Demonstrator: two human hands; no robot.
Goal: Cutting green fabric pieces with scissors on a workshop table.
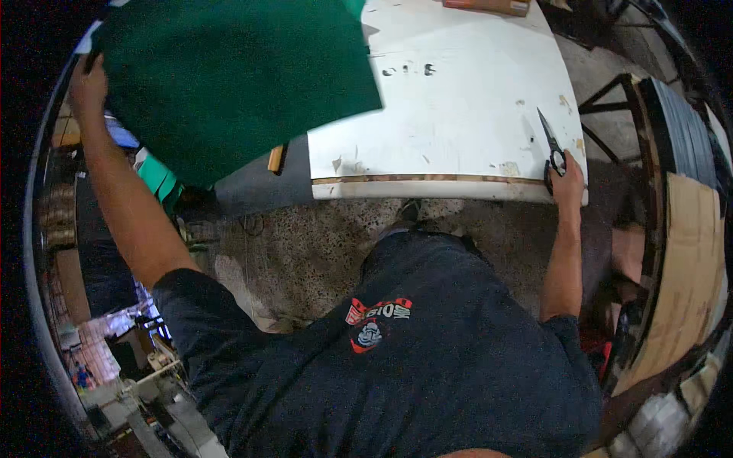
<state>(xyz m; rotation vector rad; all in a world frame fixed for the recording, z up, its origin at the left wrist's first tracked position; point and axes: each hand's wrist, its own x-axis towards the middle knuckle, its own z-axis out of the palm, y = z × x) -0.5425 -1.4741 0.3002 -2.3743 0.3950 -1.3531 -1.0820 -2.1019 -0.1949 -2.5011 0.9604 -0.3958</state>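
Observation:
A large dark green sheet [244, 76], perhaps felt or fabric, spreads over the far left. Its left edge is pinched in my left hand [89, 90], with the arm stretched out. The sheet's right corner overlaps a white tabletop [458, 145]. Near the table's right front corner, my right hand [566, 183] is closed around the black handles of a pair of scissors [554, 145]. Their pointed blades aim away from me, low over the white surface. The sheet and the scissors are well apart.
A yellow-orange strip [276, 158] shows below the sheet on a dark surface. A brown cardboard box [489, 6] sits at the table's far edge. On the right, a metal rack [641, 183] holds stacked grey sheets [687, 133] and cardboard [687, 267]. Brighter green pieces [156, 177] hang at left.

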